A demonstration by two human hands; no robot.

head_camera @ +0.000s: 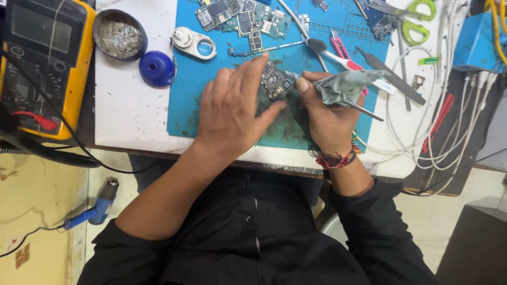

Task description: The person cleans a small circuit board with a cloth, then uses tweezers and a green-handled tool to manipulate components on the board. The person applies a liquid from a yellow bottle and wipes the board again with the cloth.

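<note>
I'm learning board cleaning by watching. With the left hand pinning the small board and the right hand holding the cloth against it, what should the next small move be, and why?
Probably a short wipe of the grey cloth across the small circuit board. The left hand already pins the board to the blue mat, and the right hand has the cloth bunched at the board's edge.

Person is wearing a black button-front shirt (248,232), sleeves pushed up; red-and-dark braided thread bracelet (338,159) is circling right wrist, at 3 o'clock from the buttons.
</note>
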